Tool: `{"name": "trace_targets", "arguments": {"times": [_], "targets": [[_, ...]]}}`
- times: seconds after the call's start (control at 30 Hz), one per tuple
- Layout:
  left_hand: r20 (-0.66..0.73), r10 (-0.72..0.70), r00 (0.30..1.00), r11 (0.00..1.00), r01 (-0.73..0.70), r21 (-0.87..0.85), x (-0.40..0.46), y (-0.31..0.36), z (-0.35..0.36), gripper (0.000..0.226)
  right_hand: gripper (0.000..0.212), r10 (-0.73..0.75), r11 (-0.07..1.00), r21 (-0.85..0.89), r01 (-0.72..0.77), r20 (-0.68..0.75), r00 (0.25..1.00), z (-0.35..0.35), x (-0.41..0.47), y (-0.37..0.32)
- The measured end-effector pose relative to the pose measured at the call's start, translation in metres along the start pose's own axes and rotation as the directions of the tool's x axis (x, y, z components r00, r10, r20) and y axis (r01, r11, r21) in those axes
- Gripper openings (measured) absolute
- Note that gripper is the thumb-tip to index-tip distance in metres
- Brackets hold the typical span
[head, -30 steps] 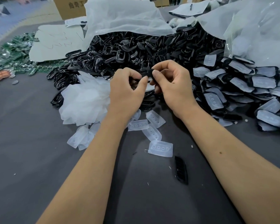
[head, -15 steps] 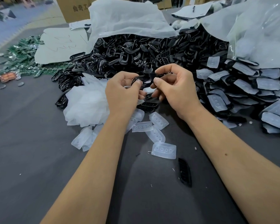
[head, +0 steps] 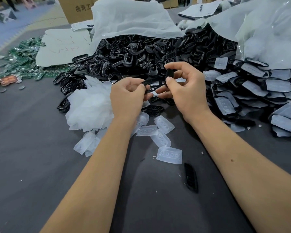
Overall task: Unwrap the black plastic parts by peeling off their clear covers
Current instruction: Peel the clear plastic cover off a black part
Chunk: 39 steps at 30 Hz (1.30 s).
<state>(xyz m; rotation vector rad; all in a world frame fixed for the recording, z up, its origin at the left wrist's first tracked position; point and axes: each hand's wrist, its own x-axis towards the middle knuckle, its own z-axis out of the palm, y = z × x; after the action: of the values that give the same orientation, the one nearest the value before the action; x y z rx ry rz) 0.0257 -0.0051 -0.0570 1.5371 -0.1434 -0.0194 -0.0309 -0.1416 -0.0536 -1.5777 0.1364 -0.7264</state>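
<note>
My left hand (head: pixel 127 96) pinches a thin black frame piece (head: pixel 147 82) between thumb and fingers. My right hand (head: pixel 186 89) pinches a small black plastic part (head: pixel 169 75) between thumb and forefinger, a little above and to the right of the left hand. A strip of clear cover (head: pixel 154 93) shows between the two hands. Several peeled clear covers (head: pixel 169 154) lie on the grey table (head: pixel 32 148) below my hands. Still-covered black parts (head: pixel 252 91) are heaped at the right.
A big heap of bare black parts (head: pixel 133 54) spills from a white bag (head: pixel 129 19) behind my hands. A crumpled clear pile (head: pixel 89 106) lies left of them. One black part (head: pixel 191 178) sits alone near my right forearm. Green circuit boards (head: pixel 23 61) lie far left.
My hands have drawn apart: the right hand lifted up and right with the black part, while the left hand stayed low with the thin frame piece.
</note>
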Motion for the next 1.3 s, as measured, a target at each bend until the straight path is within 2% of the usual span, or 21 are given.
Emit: {"name": "trace_targets", "arguments": {"times": [0.13, 0.27, 0.5, 0.63, 0.93, 1.13, 1.2, 1.3], "targets": [[0.016, 0.012, 1.0, 1.0, -0.011, -0.017, -0.0002, -0.0002, -0.0009, 0.017, 0.01, -0.01, 0.997, -0.083, 0.006, -0.049, 0.999, -0.0006, 0.0003, 0.0022], [0.043, 0.016, 0.999, 0.999, -0.015, -0.034, 0.0002, -0.0008, -0.0023, 0.017, 0.012, -0.087, 0.965, -0.254, 0.062, -0.086, 0.993, -0.0003, 0.0015, 0.0043], [0.071, 0.05, 0.996, 0.999, -0.051, 0.009, 0.0006, -0.0013, -0.0036, 0.017, 0.003, -0.015, 0.995, -0.097, 0.013, -0.02, 1.0, 0.0037, -0.0012, 0.003], [0.104, 0.026, 0.994, 1.0, -0.026, -0.009, -0.0004, 0.0016, -0.0049, 0.018, 0.006, -0.02, 0.99, -0.137, 0.022, 0.016, 1.0, 0.0036, -0.0021, 0.0017], [0.124, 0.017, 0.992, 1.0, -0.019, 0.016, 0.0002, 0.0018, -0.0043, 0.02, 0.011, -0.021, 0.97, -0.242, 0.009, -0.047, 0.999, 0.0033, -0.0001, 0.0053], [0.159, 0.038, 0.986, 0.999, -0.039, -0.001, 0.0005, 0.0008, -0.0067, 0.025, 0.028, -0.109, 0.887, -0.458, 0.051, -0.101, 0.989, 0.0021, 0.0015, 0.0055], [0.166, 0.062, 0.984, 0.998, -0.057, -0.03, 0.0009, 0.0013, -0.0074, 0.025, 0.03, -0.029, 0.919, -0.395, -0.005, -0.079, 0.996, 0.0018, 0.002, 0.0054], [0.176, 0.104, 0.979, 0.994, -0.099, -0.037, -0.0002, 0.001, -0.0081, 0.018, 0.018, 0.09, 0.963, -0.251, -0.096, -0.038, 0.995, 0.0016, 0.0027, 0.0073]]}}
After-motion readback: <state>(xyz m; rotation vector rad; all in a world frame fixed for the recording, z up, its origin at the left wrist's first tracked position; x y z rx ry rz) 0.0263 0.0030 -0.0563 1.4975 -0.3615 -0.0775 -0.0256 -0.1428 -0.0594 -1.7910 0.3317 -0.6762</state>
